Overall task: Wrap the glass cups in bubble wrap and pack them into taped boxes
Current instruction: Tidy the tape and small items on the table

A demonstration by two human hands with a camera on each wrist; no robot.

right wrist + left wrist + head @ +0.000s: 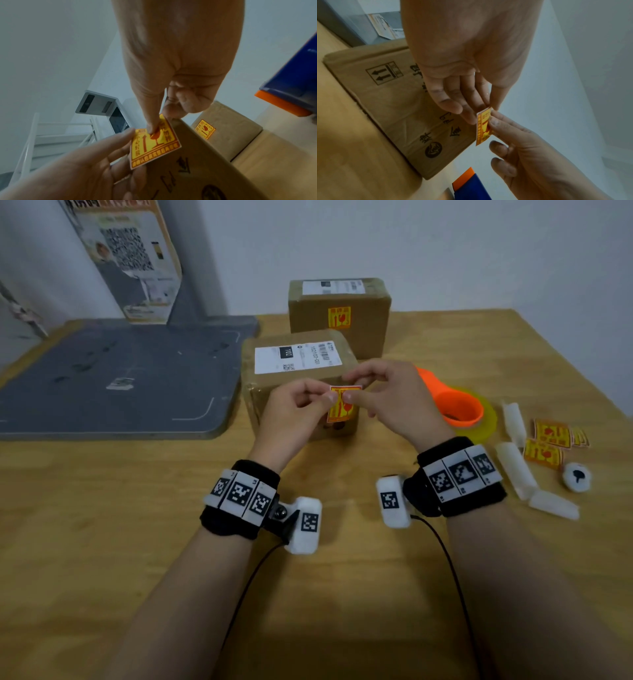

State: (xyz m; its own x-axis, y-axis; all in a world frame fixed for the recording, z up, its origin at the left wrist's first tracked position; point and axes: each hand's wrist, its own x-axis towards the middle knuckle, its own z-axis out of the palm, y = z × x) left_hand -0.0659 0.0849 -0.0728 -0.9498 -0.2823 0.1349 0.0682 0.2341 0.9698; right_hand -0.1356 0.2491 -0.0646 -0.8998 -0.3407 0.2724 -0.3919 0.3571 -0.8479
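- Right now my worry is the fragile sticker [343, 404] itself: I judge that if its adhesive side is bared while I fumble at the edge, it could fold onto itself or cling to my fingertips [151, 129].
- Should I be trying to split it from a backing, I cannot tell from these views whether any backing is there; picking at the wrong corner could crease or tear the print.
- Pressing it down from this angle could land it crooked on the near box [298, 371], or over the box's printed marks.
- My left hand [298, 412] pinches the sticker's left edge between thumb and forefinger, the other fingers curled loosely under it.
- My right hand [383, 395] pinches the same sticker from the right, its thumb on the printed face, as the right wrist view shows.
- Both hands hang together in the air just in front of the near box, wrists apart over the wooden table [102, 542].
- That box stands closed with a shipping label on top; the far box [339, 309] behind it already wears its own sticker.
- No glass cups show anywhere; I judge they are inside the boxes.
- Spare stickers [551, 434] and the tape dispenser [459, 405] lie to my right, well apart from my hands.
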